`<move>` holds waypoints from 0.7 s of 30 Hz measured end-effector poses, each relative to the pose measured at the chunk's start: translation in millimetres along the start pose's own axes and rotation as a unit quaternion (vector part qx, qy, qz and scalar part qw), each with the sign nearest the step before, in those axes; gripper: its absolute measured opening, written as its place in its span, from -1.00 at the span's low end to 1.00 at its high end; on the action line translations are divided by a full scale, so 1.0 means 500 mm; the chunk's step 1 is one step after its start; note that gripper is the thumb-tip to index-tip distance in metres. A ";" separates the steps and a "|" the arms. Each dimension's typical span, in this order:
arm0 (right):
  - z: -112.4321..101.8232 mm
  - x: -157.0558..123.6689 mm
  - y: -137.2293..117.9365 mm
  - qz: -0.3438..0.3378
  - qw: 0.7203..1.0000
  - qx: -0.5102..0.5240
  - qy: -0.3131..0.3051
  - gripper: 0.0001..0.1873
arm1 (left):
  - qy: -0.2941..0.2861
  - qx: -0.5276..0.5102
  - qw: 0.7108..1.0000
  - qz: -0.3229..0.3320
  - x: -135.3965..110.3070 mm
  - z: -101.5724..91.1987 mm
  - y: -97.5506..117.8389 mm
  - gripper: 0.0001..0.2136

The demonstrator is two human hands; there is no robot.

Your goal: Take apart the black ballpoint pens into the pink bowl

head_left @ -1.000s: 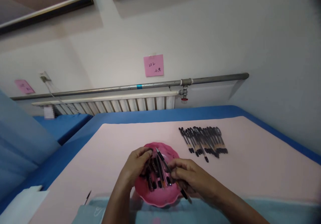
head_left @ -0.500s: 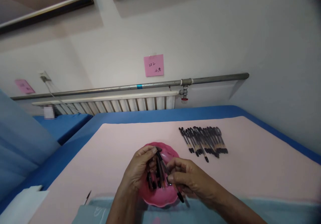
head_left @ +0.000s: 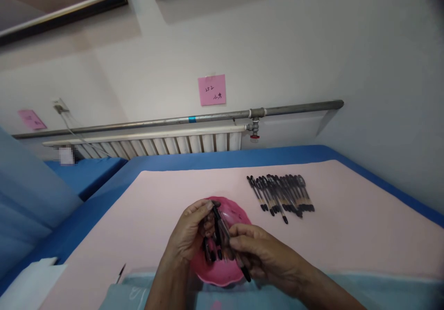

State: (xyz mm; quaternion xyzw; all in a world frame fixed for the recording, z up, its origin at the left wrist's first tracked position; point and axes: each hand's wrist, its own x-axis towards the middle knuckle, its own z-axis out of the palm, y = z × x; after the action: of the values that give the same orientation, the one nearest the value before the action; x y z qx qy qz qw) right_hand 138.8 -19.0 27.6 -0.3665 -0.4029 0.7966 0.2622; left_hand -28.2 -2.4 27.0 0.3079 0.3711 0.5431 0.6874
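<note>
Over a pink bowl point(head_left: 222, 277) with a wavy rim, my two hands share one black-capped pen point(head_left: 222, 224) with a clear barrel. My left hand point(head_left: 190, 229) pinches its dark upper end between thumb and fingers. Lower down, the barrel lies in the closed fingers of my right hand point(head_left: 260, 250), and the black lower end pokes out beneath them. Inside the bowl several black pen parts point(head_left: 210, 250) show below my left fingers; how many is partly hidden. To the right, on the pink cloth, lies a row of similar pens point(head_left: 280, 194), side by side and slightly overlapping.
The pink cloth point(head_left: 166, 189) covers a blue bed or table point(head_left: 222, 157). A thin dark-tipped item point(head_left: 121, 273) lies at left beside light-blue fabric point(head_left: 132, 294), near white sheets point(head_left: 38, 282). Behind are a radiator point(head_left: 173, 143) and a pipe point(head_left: 294, 108) along the wall.
The pen between my hands has shifted slightly to the left, and its lower end now sits closer under my right fingers. The row of pens and the bowl stay in place.
</note>
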 end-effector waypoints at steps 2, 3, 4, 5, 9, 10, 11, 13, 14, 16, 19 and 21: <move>0.000 0.002 0.001 0.002 1.000 0.003 -0.018 -0.76 | -0.007 0.000 1.000 0.000 0.000 0.001 0.000 -0.78; -0.001 0.003 0.001 -0.001 1.000 0.002 -0.021 -0.76 | -0.010 0.003 1.000 -0.001 -0.001 0.001 0.000 -0.79; -0.002 0.005 0.002 -0.006 1.000 -0.001 -0.019 -0.77 | -0.011 0.004 1.000 -0.002 -0.001 0.002 0.000 -0.79; -0.003 0.006 0.003 -0.010 1.000 -0.003 -0.015 -0.80 | -0.011 0.006 1.000 -0.002 -0.001 0.002 0.001 -0.79; -0.001 0.005 0.003 -0.019 1.000 0.014 0.002 -0.79 | -0.010 0.004 1.000 0.000 -0.002 0.003 0.001 -0.79; 0.000 0.004 0.003 -0.016 1.000 0.014 -0.003 -0.80 | -0.009 0.003 1.000 0.001 -0.001 0.003 0.000 -0.78; 0.001 0.003 0.002 -0.012 1.000 0.011 -0.009 -0.81 | -0.007 0.002 1.000 0.002 -0.001 0.002 0.001 -0.77; 0.003 0.001 0.001 -0.004 1.000 0.001 -0.015 -0.81 | -0.003 0.006 1.000 0.003 -0.002 0.003 0.001 -0.76; 0.003 0.001 0.001 -0.003 1.000 -0.001 -0.014 -0.83 | -0.003 0.008 1.000 0.003 -0.002 0.003 0.002 -0.77; 0.002 0.001 0.002 -0.010 1.000 0.008 -0.006 -0.84 | -0.004 0.013 1.000 0.003 -0.003 0.004 0.003 -0.78; 0.003 0.000 0.001 -0.011 1.000 0.024 -0.012 -0.81 | -0.005 0.016 1.000 0.004 -0.005 0.006 0.003 -0.78; 0.005 -0.001 0.001 -0.005 1.000 0.022 -0.019 -0.80 | -0.004 0.018 1.000 0.003 -0.006 0.007 0.003 -0.76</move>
State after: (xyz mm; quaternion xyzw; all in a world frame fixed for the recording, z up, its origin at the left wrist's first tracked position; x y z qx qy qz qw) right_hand 137.2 -20.6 28.4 -0.3431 -0.3926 0.8106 0.2666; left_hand -26.5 -5.2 30.4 0.3236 0.3773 0.5369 0.6817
